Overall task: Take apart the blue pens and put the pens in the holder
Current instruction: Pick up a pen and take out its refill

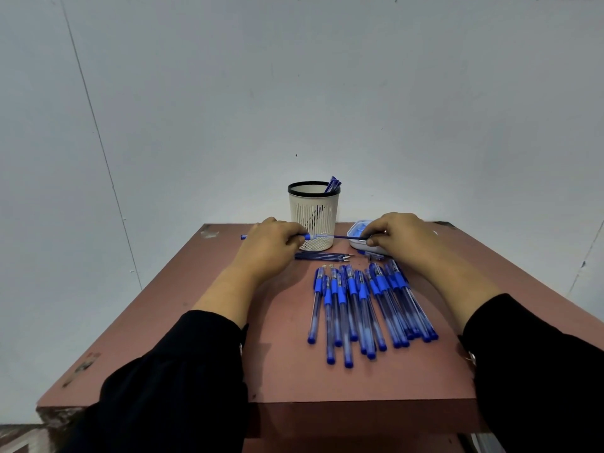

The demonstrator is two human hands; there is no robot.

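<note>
Two hands work on one pen [322,237], which we hold level just in front of the holder [313,214], above the table [202,322]. Our left hand [271,246] is curled round the barrel w/ the blue grip showing at the fingertips; our right hand [397,235] pinches the thin dark refill end, so the pen looks half pulled apart.

We judge the pen light and stiff, but the clear plastic is smooth and a bit slippery. Best hold is the rubber grip on one side and the refill near its tip on the other, pulling straight, b/c the refill is thin and may bend.

Counting approx.: about fifteen pens [366,305] lie in a fanned row nearer to us than the holder, some overlap so we cannot tell exactly. Four or five loose refills [322,256] lie just in front of the holder. Inside the holder stand at least two blue pieces [333,184]. One white tray [354,237] w/ small blue parts sits right of the holder, partly under our right hand.
</note>
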